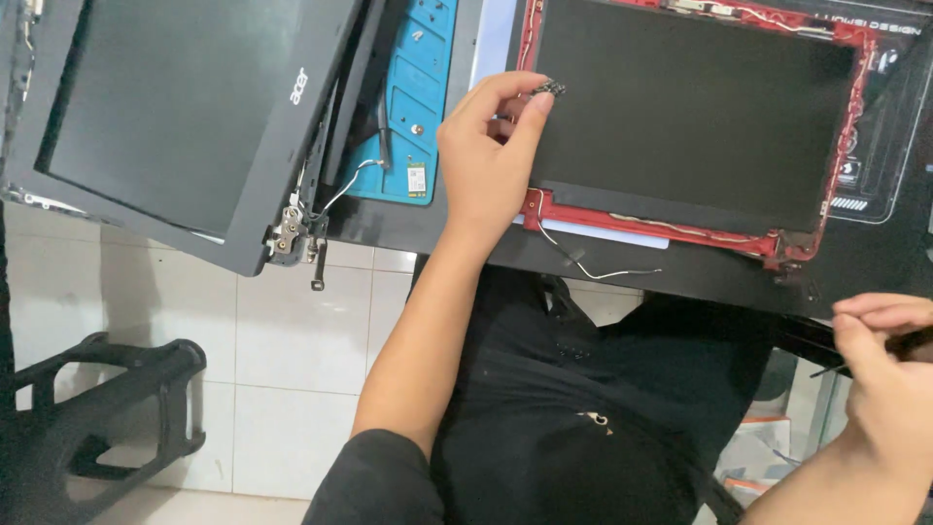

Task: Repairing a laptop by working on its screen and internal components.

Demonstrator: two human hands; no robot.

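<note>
Head view: left hand pinches a small dark part above the red-framed screen; right hand grips a thin tool, seemingly mid-disassembly

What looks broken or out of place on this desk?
Two laptop screens lie dismantled. The grey one overhangs the desk edge, its hinge bare. The red-framed one trails loose wires. The left hand pinches a tiny part.
</note>
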